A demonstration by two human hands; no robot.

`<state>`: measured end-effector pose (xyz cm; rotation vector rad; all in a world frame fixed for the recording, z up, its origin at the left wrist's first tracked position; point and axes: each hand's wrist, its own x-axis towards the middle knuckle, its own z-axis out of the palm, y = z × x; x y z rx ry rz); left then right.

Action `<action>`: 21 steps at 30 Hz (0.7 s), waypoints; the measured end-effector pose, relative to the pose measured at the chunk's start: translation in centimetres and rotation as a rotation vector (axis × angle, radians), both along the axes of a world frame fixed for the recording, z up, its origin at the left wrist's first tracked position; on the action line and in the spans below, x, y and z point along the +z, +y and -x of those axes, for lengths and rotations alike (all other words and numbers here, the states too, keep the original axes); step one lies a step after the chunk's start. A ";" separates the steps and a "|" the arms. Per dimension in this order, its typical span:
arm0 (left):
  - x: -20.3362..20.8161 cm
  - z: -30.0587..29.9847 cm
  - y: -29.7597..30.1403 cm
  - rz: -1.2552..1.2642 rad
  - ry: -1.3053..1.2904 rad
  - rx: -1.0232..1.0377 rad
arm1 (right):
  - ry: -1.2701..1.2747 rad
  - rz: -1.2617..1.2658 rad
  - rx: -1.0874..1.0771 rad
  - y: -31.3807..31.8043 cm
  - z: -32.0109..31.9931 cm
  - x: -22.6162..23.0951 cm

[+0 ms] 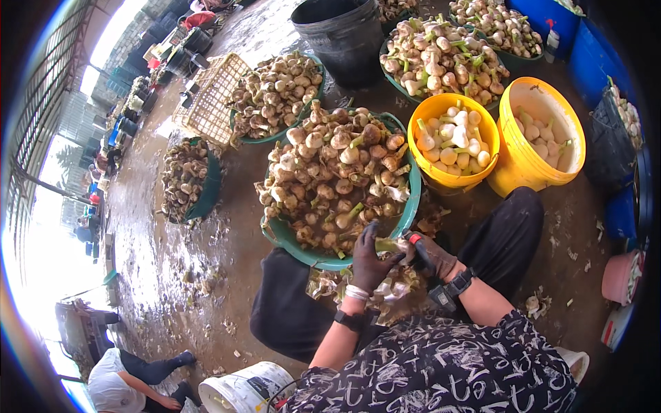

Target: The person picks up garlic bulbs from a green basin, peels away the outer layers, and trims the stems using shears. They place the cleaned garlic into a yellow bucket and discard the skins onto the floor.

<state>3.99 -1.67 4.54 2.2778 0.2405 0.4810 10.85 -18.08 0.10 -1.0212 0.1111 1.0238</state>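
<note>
My left hand, in a dark glove, grips a garlic bulb by its green stalk, just below the rim of a big green basin heaped with unpeeled garlic. My right hand, also gloved, holds a small red-handled tool against that bulb. Loose garlic skins lie piled on my lap under both hands. Both wrists carry dark bands.
Two yellow buckets of cleaned garlic stand to the right. More green basins of garlic, a black tub, a woven basket and blue drums surround them. A white bucket and another person are at lower left.
</note>
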 end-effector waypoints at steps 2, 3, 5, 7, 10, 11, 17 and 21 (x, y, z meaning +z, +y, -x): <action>0.7 0.3 1.2 0.012 0.268 -0.285 | -0.006 0.067 0.025 1.0 0.0 1.9; -1.1 0.6 1.7 0.200 0.393 -0.302 | -0.156 0.097 0.090 1.2 0.0 0.7; -1.2 0.7 1.3 0.363 0.399 -0.238 | -0.305 0.132 0.143 0.9 -0.2 0.4; -1.6 0.6 1.3 0.527 0.406 -0.175 | -0.313 0.011 0.181 0.2 -0.7 0.7; -0.6 1.0 2.6 1.437 0.457 0.060 | -0.210 -0.139 0.207 -0.2 -0.8 5.3; -2.0 1.4 3.0 0.773 0.230 -0.110 | -0.226 -0.191 0.228 -0.2 -0.6 4.9; -2.1 2.2 3.6 -0.107 -0.049 -0.245 | -1.259 0.414 0.188 0.6 1.0 4.6; -2.4 2.3 3.7 0.339 0.145 -0.205 | -1.528 0.523 0.101 1.7 1.6 2.9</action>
